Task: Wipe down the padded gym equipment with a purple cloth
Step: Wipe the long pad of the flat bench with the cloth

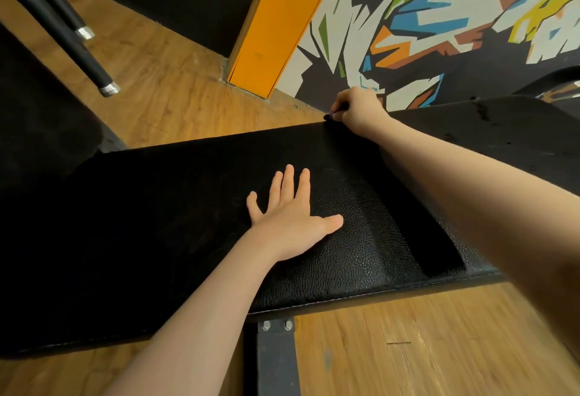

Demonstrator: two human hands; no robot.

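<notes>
wood floor (175, 81), graffiti wall (439, 19) | black padded bench (157, 223) | left hand (292, 216) flat on pad, fingers spread | right hand (361, 110) at far edge, fingers pinching purple cloth (329, 117), mostly hidden

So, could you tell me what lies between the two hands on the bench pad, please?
In the head view, only bare black pad lies between the flat left hand and the right hand, which grips the cloth at the far edge.
</notes>
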